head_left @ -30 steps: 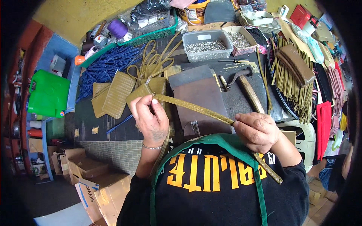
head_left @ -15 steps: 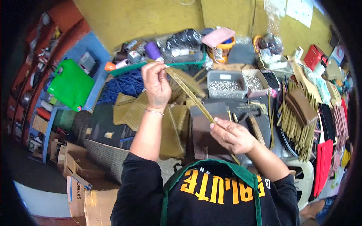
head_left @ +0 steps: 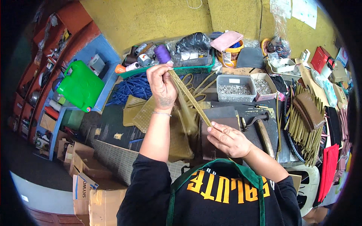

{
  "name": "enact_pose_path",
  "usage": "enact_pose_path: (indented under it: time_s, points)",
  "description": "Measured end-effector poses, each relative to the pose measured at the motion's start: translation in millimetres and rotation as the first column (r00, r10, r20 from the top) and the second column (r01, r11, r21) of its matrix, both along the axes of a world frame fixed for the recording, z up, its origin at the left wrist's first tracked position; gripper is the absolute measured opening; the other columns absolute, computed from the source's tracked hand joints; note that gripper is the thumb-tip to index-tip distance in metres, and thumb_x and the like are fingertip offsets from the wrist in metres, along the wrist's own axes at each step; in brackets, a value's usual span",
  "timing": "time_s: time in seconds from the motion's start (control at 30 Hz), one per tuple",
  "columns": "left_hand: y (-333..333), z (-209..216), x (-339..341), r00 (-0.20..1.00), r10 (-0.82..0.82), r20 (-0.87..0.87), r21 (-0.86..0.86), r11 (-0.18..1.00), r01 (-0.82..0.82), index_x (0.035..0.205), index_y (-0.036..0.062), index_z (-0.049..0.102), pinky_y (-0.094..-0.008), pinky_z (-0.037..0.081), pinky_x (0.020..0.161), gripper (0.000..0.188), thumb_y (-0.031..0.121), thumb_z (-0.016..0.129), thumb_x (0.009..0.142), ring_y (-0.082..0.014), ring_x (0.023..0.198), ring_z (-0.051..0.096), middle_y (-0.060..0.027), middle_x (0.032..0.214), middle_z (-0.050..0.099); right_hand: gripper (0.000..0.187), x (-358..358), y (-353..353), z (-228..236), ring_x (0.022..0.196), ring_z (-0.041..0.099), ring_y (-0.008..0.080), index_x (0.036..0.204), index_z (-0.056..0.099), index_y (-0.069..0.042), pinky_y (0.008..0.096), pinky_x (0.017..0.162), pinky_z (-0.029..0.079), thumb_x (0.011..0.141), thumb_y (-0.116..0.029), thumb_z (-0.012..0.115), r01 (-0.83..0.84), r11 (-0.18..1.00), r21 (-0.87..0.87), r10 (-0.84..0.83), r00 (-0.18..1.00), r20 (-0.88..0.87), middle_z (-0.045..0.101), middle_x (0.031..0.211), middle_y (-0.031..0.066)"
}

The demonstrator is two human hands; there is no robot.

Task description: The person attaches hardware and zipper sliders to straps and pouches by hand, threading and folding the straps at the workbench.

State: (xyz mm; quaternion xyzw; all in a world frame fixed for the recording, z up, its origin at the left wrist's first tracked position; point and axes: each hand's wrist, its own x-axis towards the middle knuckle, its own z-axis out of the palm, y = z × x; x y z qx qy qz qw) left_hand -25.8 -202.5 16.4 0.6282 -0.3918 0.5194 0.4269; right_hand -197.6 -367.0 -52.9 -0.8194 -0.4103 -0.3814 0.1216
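From my remote station I record, left to right, the following. A green jerrycan (head_left: 80, 86) stands at far left, tilted in view. Blue strips (head_left: 132, 92) lie heaped on the dark worktable (head_left: 113, 120), with flat olive panels (head_left: 137, 115) in front of them. The left hand (head_left: 163, 88), raised over these panels, is closed, pinching the upper end of an olive strap (head_left: 190, 97). The strap runs taut and slanting down to the right, above the table. Behind it is a blurred olive shape; I cannot tell whether it is attached. The right hand (head_left: 232, 141) grips the strap's lower part between thumb and fingers, in front of a dark board (head_left: 224, 112). Beyond it I note a clear box (head_left: 235, 89) of small metal pieces. Farther right lie a hammer (head_left: 266, 139) and a bundle of olive strips (head_left: 299, 128), topped by a brown woven piece (head_left: 308, 109).
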Motion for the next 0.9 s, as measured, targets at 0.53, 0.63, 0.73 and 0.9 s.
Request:
enact_pose_path:
  time_s: [0.53, 0.63, 0.73, 0.9]
  points:
    - [9.3, -2.8, -2.7, 0.977, -0.194, -0.084, -0.065, 0.98, 0.189, 0.082, 0.0036, 0.046, -0.0296, 0.04, 0.075, 0.004, 0.001, 0.045, 0.08, -0.0212, 0.08, 0.049, -0.0096, 0.083, 0.049, 0.031, -9.6, 8.1, 1.5, 0.105, 0.047, 0.0284, 0.095, 0.057, 0.001, 0.0342, 0.087, 0.04, 0.066, -0.011, 0.053, -0.001, 1.0, -0.009, 0.0, 0.999, -0.054, 0.048, 0.111, 0.014]
    - [13.0, -1.0, 10.2, 0.974, -0.153, -0.168, 0.121, 0.977, 0.174, 0.082, 0.0035, 0.049, -0.0291, 0.039, 0.076, 0.004, 0.002, 0.047, 0.079, -0.0212, 0.08, 0.05, -0.0095, 0.083, 0.051, 0.033, -11.2, -5.4, 13.8, 0.102, 0.048, 0.0284, 0.099, 0.055, 0.0, 0.0347, 0.084, 0.042, 0.068, -0.012, 0.051, -0.055, 0.998, 0.026, 0.058, 0.994, -0.096, 0.049, 0.11, 0.0147]
    - [42.3, 15.5, 6.3, 0.873, -0.189, -0.449, 0.213, 0.927, 0.31, 0.078, 0.0001, 0.05, -0.027, 0.038, 0.076, 0.003, 0.003, 0.049, 0.077, -0.0173, 0.08, 0.048, -0.0069, 0.082, 0.051, 0.025, -5.1, -21.3, 48.9, 0.089, 0.055, 0.0312, 0.096, 0.056, -0.003, 0.0362, 0.073, 0.045, 0.072, -0.008, 0.051, -0.269, 0.832, 0.485, 0.336, 0.94, -0.054, 0.056, 0.098, 0.0142]
    - [25.6, 13.3, -56.9, 0.568, -0.331, -0.754, 0.377, 0.49, 0.786, 0.075, 0.0039, 0.045, -0.0262, 0.037, 0.057, 0.02, 0.023, 0.048, 0.082, -0.0151, 0.063, 0.044, -0.0062, 0.071, 0.045, 0.032, 38.0, -57.9, 156.1, 0.059, 0.056, 0.014, 0.103, 0.042, 0.007, 0.0238, 0.052, 0.046, 0.075, -0.001, 0.056, -0.096, 0.302, 0.949, 0.324, 0.946, -0.007, 0.06, 0.076, 0.0143]
